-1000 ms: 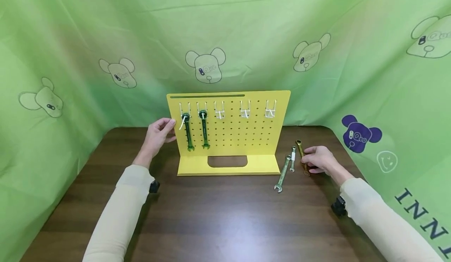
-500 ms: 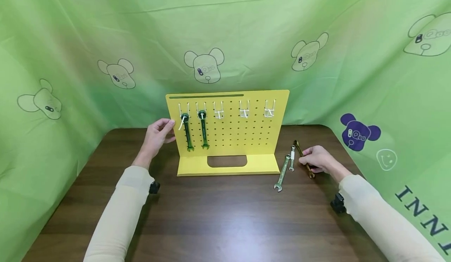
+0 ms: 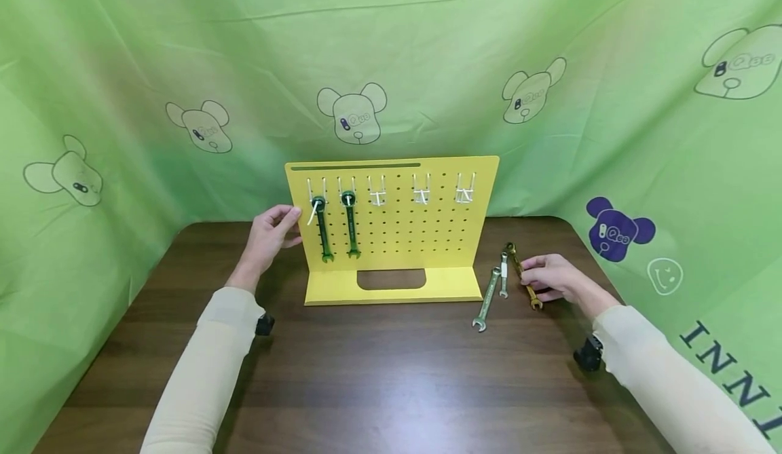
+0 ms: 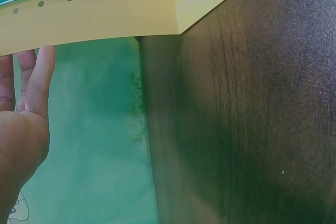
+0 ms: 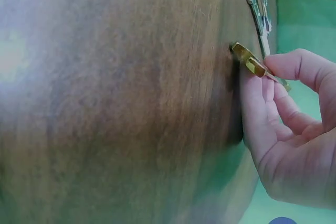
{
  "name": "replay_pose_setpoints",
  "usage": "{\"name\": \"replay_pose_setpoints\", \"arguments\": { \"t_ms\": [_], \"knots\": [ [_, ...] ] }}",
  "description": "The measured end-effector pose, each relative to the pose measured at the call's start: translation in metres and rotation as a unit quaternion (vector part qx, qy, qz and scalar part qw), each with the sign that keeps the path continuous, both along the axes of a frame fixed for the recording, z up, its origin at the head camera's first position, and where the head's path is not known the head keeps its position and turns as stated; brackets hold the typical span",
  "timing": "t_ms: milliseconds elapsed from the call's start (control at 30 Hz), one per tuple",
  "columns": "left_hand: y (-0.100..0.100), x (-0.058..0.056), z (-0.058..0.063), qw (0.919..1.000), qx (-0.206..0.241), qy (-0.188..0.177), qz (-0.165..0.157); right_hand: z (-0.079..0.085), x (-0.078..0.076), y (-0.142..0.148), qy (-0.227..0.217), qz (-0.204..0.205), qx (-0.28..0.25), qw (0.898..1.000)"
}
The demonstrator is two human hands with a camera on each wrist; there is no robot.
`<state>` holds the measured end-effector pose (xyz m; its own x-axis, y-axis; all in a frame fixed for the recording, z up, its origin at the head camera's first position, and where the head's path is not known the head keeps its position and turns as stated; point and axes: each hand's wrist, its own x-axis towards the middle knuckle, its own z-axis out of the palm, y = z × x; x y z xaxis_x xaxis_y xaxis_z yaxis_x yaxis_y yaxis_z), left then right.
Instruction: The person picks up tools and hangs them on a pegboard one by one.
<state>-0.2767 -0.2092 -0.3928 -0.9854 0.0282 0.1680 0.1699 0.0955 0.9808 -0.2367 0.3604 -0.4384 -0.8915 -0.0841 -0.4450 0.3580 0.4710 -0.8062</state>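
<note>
My right hand (image 3: 552, 276) pinches a gold-coloured combination wrench (image 5: 251, 60) between thumb and fingers, at the table's right side. Its open end (image 3: 535, 303) points toward me. Left of it lie a small wrench with a white tag (image 3: 504, 274) and a longer silvery-green wrench (image 3: 487, 300). My left hand (image 3: 267, 240) holds the left edge of a yellow pegboard (image 3: 403, 237), thumb at the edge, other fingers partly hidden. On the board's two leftmost hooks hang a green wrench (image 3: 322, 230) and a second green wrench (image 3: 351, 224).
To the right on the board are three more white hooks, at left (image 3: 377, 196), middle (image 3: 421, 193) and right (image 3: 465, 191). The board's base stands on a dark wooden table (image 3: 366, 379). A green printed curtain (image 3: 427, 47) surrounds the table's back and sides.
The gold wrench has turned in my right hand, its open end coming out to the right and into sight. My left hand stays at the pegboard's edge.
</note>
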Motion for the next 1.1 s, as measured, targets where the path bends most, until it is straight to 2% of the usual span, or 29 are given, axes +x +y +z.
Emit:
{"name": "replay_pose_setpoints", "arguments": {
  "t_ms": [300, 433, 533, 633, 767, 933, 1100],
  "knots": [
    [-0.001, -0.002, -0.001, 1.0000, 0.002, 0.001, -0.002, 0.006, 0.000, 0.000, -0.015, 0.001, -0.025, 1.000],
    [-0.001, -0.001, 0.000, 1.0000, 0.002, 0.000, -0.001, 0.018, -0.001, -0.005, -0.014, 0.021, -0.050, 0.998],
    [-0.001, -0.002, -0.001, 1.0000, 0.005, -0.006, -0.004, 0.035, -0.001, -0.009, -0.015, 0.038, -0.087, 0.995],
    [-0.001, -0.003, 0.000, 0.9999, 0.008, -0.011, -0.006, 0.056, 0.001, -0.015, -0.014, 0.059, -0.115, 0.992],
    [-0.001, -0.002, 0.001, 0.9999, 0.007, -0.009, -0.005, 0.079, 0.003, -0.027, -0.008, 0.105, -0.118, 0.987],
    [-0.001, -0.001, 0.001, 1.0000, 0.003, -0.005, -0.002, 0.095, 0.009, -0.047, 0.001, 0.165, -0.111, 0.980],
    [-0.001, -0.001, 0.001, 1.0000, 0.000, -0.007, -0.003, 0.104, 0.011, -0.071, 0.006, 0.204, -0.109, 0.973]
  ]
}}
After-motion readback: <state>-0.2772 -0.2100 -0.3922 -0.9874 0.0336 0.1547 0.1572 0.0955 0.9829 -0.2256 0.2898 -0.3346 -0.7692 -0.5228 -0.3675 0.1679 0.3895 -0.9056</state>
